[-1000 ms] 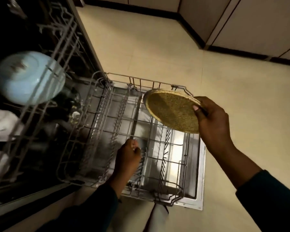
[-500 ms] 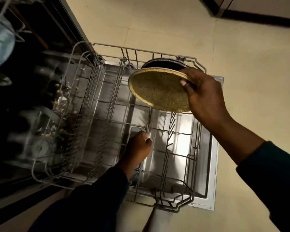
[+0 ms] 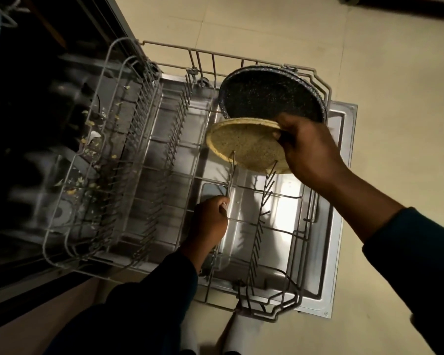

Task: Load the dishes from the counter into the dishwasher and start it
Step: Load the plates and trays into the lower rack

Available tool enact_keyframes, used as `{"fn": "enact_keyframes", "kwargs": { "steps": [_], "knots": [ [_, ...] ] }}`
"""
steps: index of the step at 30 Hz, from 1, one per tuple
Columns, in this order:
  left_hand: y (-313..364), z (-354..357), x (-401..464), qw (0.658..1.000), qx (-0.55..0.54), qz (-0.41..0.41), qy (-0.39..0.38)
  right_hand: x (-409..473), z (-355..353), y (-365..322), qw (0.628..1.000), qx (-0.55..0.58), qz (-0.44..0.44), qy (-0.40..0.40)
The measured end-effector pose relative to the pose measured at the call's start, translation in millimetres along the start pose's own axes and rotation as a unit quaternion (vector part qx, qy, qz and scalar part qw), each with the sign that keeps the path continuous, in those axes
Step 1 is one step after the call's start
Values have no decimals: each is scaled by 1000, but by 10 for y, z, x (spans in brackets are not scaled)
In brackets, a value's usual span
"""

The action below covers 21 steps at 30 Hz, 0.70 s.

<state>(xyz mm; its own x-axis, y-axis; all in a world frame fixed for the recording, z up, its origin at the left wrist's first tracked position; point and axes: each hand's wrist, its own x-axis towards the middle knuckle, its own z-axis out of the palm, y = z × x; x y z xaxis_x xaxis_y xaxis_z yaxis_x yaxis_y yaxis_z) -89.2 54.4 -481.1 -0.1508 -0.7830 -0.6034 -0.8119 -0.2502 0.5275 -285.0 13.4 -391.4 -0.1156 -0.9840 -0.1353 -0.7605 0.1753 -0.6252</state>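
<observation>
Head view: plates [image 3: 246,144] lower toward rack [image 3: 264,57].

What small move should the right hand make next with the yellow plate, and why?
Probably lower the yellow plate on edge between the upright tines, just in front of the dark plate. The right hand holds it above the lower rack, while the left hand grips a tine row, seemingly steadying it.
</observation>
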Motion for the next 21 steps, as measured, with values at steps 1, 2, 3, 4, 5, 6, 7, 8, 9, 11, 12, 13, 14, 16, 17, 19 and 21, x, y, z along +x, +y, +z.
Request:
{"fn": "enact_keyframes", "kwargs": {
  "steps": [1,2,3,4,5,6,7,8,9,11,12,13,14,16,17,19,21],
  "knots": [
    [-8,-5,5,1000,5,0,4,8,7,19,1000,-4,0,5],
    [-19,0,7,1000,6,-3,7,16,5,33,1000,1,1,10],
    [-23,1,12,1000,1,-6,8,32,-10,43,1000,10,5,17],
    [-28,7,14,1000,-9,-10,5,40,-23,55,1000,15,13,23],
    [-27,12,15,1000,-21,-16,0,47,-35,73,999,19,21,28],
    [-25,18,14,999,-33,-21,-6,47,-47,88,999,22,26,31],
    [-24,25,15,999,-45,-25,-10,51,-56,107,999,26,30,33],
    [-20,27,14,998,-56,-29,-12,56,-66,123,999,26,31,35],
    [-11,24,8,997,-67,-31,-15,57,-80,138,998,24,33,38],
    [14,14,-5,997,-71,-33,-19,67,-116,162,998,13,35,50],
    [27,7,-12,997,-69,-32,-20,76,-137,175,998,7,35,57],
    [36,5,-19,997,-68,-32,-20,80,-157,188,997,2,34,65],
    [39,-4,-27,997,-66,-32,-18,79,-175,187,997,0,32,74],
    [59,-29,-46,998,-59,-32,-11,60,-197,199,995,-5,26,95],
    [70,-44,-65,998,-57,-34,-6,37,-203,203,994,-13,22,110],
    [110,-98,-122,998,-54,-31,4,-30,-204,187,990,-40,17,136],
    [184,-206,-200,999,-39,-21,26,-89,-216,92,987,-80,11,138]
  ]
}}
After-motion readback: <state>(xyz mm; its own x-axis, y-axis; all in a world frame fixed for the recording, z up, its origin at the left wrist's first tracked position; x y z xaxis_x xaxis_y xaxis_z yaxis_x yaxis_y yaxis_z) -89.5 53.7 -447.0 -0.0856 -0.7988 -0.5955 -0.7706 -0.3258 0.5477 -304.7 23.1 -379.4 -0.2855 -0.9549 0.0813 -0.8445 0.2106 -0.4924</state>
